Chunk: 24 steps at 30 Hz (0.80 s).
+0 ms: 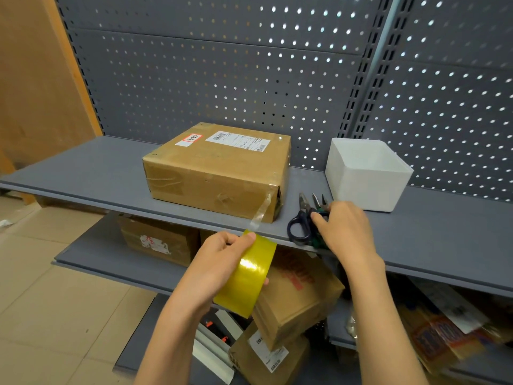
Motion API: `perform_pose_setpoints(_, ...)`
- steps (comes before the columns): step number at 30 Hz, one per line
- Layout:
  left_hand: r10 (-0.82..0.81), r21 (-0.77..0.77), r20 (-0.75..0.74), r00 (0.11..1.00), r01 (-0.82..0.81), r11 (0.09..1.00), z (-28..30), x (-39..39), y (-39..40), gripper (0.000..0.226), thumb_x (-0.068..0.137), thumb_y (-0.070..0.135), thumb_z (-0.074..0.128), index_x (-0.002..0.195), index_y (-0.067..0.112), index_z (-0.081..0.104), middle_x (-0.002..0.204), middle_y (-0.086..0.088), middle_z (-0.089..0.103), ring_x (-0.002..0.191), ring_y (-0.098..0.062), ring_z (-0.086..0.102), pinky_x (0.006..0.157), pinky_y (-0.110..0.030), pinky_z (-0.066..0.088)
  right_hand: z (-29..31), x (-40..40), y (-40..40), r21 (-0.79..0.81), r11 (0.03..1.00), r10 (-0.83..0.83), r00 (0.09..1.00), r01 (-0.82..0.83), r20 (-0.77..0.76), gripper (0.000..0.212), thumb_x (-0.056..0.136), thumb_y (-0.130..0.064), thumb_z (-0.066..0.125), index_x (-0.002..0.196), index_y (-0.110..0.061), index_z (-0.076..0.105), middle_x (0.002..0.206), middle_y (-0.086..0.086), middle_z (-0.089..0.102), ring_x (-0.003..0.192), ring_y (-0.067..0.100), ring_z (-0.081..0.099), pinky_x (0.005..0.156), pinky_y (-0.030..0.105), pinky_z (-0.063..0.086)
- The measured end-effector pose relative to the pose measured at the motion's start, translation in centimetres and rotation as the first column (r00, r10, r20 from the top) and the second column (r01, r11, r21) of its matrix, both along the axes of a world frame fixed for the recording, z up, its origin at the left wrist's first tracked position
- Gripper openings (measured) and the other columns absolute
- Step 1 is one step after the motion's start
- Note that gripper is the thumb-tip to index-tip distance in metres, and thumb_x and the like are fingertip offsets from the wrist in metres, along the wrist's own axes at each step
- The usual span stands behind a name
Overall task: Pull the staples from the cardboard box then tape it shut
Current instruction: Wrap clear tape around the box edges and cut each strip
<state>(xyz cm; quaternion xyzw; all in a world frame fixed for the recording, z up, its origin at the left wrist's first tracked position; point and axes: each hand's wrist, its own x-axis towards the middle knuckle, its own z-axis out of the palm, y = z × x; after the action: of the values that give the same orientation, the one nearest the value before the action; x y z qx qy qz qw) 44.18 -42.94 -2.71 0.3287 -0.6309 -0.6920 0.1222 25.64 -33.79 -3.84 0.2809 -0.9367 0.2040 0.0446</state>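
The cardboard box [219, 170] sits in the middle of the frame on the grey shelf [83, 173], closed, with a white label on its top. A strip of clear tape [261, 212] runs from its lower right corner down to the yellow tape roll [247, 276]. The left hand [222, 262] grips this roll just below the shelf edge. At the right of the box, the right hand [344, 229] has its fingers curled on the scissors [301, 223], with pliers [319, 204] just beside. A white bin [366, 173] stands at the right.
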Motion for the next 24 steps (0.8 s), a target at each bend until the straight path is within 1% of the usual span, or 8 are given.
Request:
perform_pose_setpoints(2, 0.005, 0.002, 0.008, 1.000, -0.005, 1.000, 0.0, 0.0, 0.0, 0.029, 0.092, 0.033, 0.053, 0.090, 0.004, 0.050, 0.070, -0.017, 0.071, 0.062, -0.027, 0.071, 0.054, -0.029, 0.057, 0.2, 0.2, 0.1, 0.006, 1.000, -0.001, 1.000, 0.001, 0.019, 0.033, 0.093, -0.038, 0.053, 0.081, -0.008, 0.050, 0.097, 0.017, 0.061, 0.090, 0.034, 0.054, 0.068, 0.036, 0.041)
perform_pose_setpoints(7, 0.011, -0.018, 0.026, 1.000, -0.010, 1.000, -0.1, -0.1, 0.1, 0.029, 0.093, 0.034, 0.051, 0.084, 0.007, 0.049, 0.054, -0.006, 0.068, 0.049, -0.017, 0.067, 0.043, -0.018, 0.049, 0.4, 0.7, -0.3, 0.033, 0.999, 0.014, 0.988, -0.019, 0.155, 0.041, 0.086, -0.049, 0.057, 0.079, -0.009, 0.049, 0.096, 0.015, 0.062, 0.095, 0.036, 0.055, 0.078, 0.041, 0.046)
perform_pose_setpoints(11, 0.018, -0.022, 0.025, 1.000, -0.018, 1.000, -0.4, -0.2, 0.1, 0.030, 0.093, 0.035, 0.052, 0.077, 0.009, 0.049, 0.058, -0.011, 0.068, 0.055, -0.025, 0.069, 0.051, -0.025, 0.054, 0.7, 1.0, -0.6, 0.036, 0.999, 0.008, 0.979, -0.015, 0.203, 0.043, 0.087, -0.049, 0.056, 0.068, -0.012, 0.043, 0.096, 0.015, 0.061, 0.098, 0.036, 0.055, 0.080, 0.040, 0.044)
perform_pose_setpoints(13, 0.033, -0.030, 0.029, 0.999, -0.032, 0.999, -0.5, -0.2, 0.0, 0.030, 0.093, 0.035, 0.052, 0.077, 0.009, 0.047, 0.058, -0.011, 0.068, 0.057, -0.027, 0.070, 0.052, -0.027, 0.054, 0.6, 1.1, -0.8, 0.042, 0.999, -0.019, 0.981, 0.011, 0.195, 0.050, 0.084, -0.058, 0.055, 0.076, -0.008, 0.049, 0.102, 0.017, 0.060, 0.101, 0.038, 0.054, 0.078, 0.039, 0.044)
perform_pose_setpoints(15, 0.039, -0.055, 0.038, 0.999, -0.037, 0.998, -0.6, -0.3, 0.1, 0.030, 0.093, 0.035, 0.052, 0.078, 0.010, 0.046, 0.055, -0.009, 0.067, 0.054, -0.025, 0.069, 0.048, -0.023, 0.051, 0.5, 1.4, -1.2, 0.044, 0.997, -0.064, 0.988, 0.058, 0.144, 0.066, 0.078, -0.064, 0.057, 0.099, -0.002, 0.054, 0.111, 0.020, 0.057, 0.104, 0.037, 0.053, 0.078, 0.039, 0.045)
perform_pose_setpoints(17, 0.045, -0.070, 0.039, 0.998, -0.042, 0.997, -0.7, -0.4, 0.1, 0.029, 0.093, 0.035, 0.052, 0.080, 0.011, 0.045, 0.054, -0.008, 0.067, 0.052, -0.023, 0.069, 0.046, -0.022, 0.048, 0.5, 1.8, -1.6, 0.039, 0.996, -0.085, 0.989, 0.081, 0.118, 0.072, 0.077, -0.060, 0.062, 0.115, 0.000, 0.049, 0.118, 0.020, 0.054, 0.109, 0.036, 0.051, 0.083, 0.038, 0.046)
perform_pose_setpoints(21, 0.077, -0.029, 0.004, 0.997, -0.077, 0.997, -0.8, -0.5, 0.0, 0.027, 0.091, 0.033, 0.056, 0.087, 0.010, 0.043, 0.054, -0.006, 0.067, 0.054, -0.027, 0.069, 0.051, -0.029, 0.055, 0.5, 2.3, -2.1, 0.015, 0.996, -0.088, 0.994, 0.087, 0.072, 0.067, 0.081, -0.045, 0.066, 0.122, -0.001, 0.039, 0.126, 0.020, 0.047, 0.115, 0.035, 0.046, 0.089, 0.038, 0.043)
perform_pose_setpoints(24, 0.085, -0.030, -0.019, 0.996, -0.086, 0.996, -0.7, -0.5, -0.1, 0.025, 0.091, 0.031, 0.057, 0.095, 0.009, 0.046, 0.055, -0.002, 0.068, 0.057, -0.030, 0.069, 0.053, -0.033, 0.055, 0.5, 2.5, -2.1, 0.051, 0.996, -0.076, 0.997, 0.076, 0.003, 0.063, 0.084, -0.043, 0.063, 0.124, -0.001, 0.040, 0.129, 0.020, 0.043, 0.118, 0.035, 0.041, 0.094, 0.037, 0.039)
